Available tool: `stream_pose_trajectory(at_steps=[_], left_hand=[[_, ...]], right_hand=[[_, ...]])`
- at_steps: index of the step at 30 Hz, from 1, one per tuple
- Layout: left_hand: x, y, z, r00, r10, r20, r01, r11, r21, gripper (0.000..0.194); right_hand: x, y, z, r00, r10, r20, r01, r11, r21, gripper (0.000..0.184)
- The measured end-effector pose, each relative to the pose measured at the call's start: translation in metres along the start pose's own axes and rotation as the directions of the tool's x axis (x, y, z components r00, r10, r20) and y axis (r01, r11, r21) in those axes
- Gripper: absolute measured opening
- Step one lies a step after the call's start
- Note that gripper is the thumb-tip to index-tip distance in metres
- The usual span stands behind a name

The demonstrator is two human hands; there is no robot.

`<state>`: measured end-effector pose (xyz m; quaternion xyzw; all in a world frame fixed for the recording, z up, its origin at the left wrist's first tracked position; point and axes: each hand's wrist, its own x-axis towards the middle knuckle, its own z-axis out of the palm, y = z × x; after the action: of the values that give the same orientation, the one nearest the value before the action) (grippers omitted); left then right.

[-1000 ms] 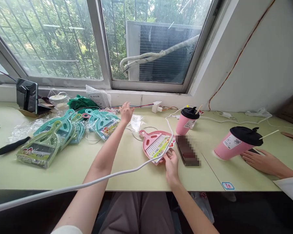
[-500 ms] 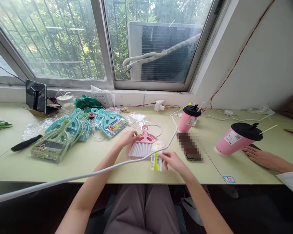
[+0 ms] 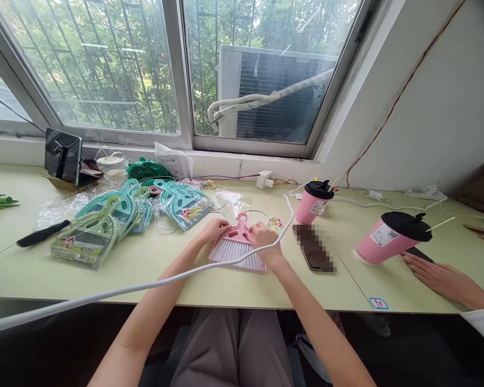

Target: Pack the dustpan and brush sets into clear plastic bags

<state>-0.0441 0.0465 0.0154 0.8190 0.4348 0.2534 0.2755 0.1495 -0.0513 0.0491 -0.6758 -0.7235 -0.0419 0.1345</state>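
A pink hand brush with white bristles lies in a matching pink dustpan, handles pointing away from me. My left hand is closed at the set's upper left edge, gripping the dustpan. On the other side, my right hand has curled fingers pressed on the right shoulder of the brush; its fingertips are partly hidden. A colourful label card lies just beyond my right hand, partly covered by it. A white cable crosses the view in front of the set.
Wrapped green dustpan sets and blue-green ones lie to the left, near a black-handled object. On the right are a phone, two pink cups and another person's hand. A tablet stands at back left.
My right hand has let go of the label card, which now lies farther back, and has moved up and left onto the brush. My left hand stays at the left edge.
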Motion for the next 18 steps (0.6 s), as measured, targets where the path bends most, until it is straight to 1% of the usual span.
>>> stream_pose_trajectory(at_steps=[2, 3, 5, 8, 9, 11, 14, 16, 18], left_hand=[[0.001, -0.004, 0.003, 1.000, 0.020, 0.014, -0.020, 1.000, -0.009, 0.032], [0.001, -0.005, 0.004, 1.000, 0.027, 0.010, -0.027, 1.000, -0.011, 0.031], [0.000, -0.006, 0.006, 0.999, 0.032, -0.008, -0.032, 0.999, -0.010, 0.029], [-0.001, -0.003, 0.010, 1.000, 0.021, -0.018, -0.021, 1.000, -0.013, 0.029], [-0.001, -0.001, 0.011, 0.999, 0.024, -0.021, -0.025, 1.000, -0.010, 0.029], [-0.001, 0.001, 0.013, 0.998, 0.044, -0.035, -0.043, 0.999, 0.009, 0.031], [-0.002, 0.003, 0.016, 0.994, 0.085, -0.073, -0.083, 0.996, 0.030, 0.031], [-0.002, 0.002, 0.017, 0.991, 0.104, -0.086, -0.102, 0.994, 0.031, 0.031], [-0.002, 0.001, 0.017, 0.989, 0.112, -0.092, -0.110, 0.994, 0.021, 0.030]], right_hand=[[0.001, -0.023, 0.010, 0.997, -0.062, 0.042, 0.064, 0.997, -0.039, 0.027], [0.002, -0.030, 0.014, 0.997, -0.059, 0.041, 0.061, 0.997, -0.051, 0.029], [0.004, -0.038, 0.019, 1.000, -0.009, 0.025, 0.011, 0.997, -0.070, 0.033], [0.005, -0.037, 0.019, 0.994, 0.095, 0.058, -0.089, 0.991, -0.098, 0.031], [0.005, -0.036, 0.017, 0.990, 0.114, 0.079, -0.105, 0.989, -0.109, 0.032], [0.005, -0.035, 0.015, 0.990, 0.107, 0.092, -0.095, 0.987, -0.130, 0.037], [0.005, -0.034, 0.016, 0.996, 0.079, 0.036, -0.074, 0.989, -0.132, 0.040], [0.008, -0.031, 0.021, 0.994, 0.111, 0.008, -0.110, 0.991, -0.083, 0.039], [0.010, -0.024, 0.027, 0.987, 0.158, -0.028, -0.158, 0.987, 0.007, 0.037]])
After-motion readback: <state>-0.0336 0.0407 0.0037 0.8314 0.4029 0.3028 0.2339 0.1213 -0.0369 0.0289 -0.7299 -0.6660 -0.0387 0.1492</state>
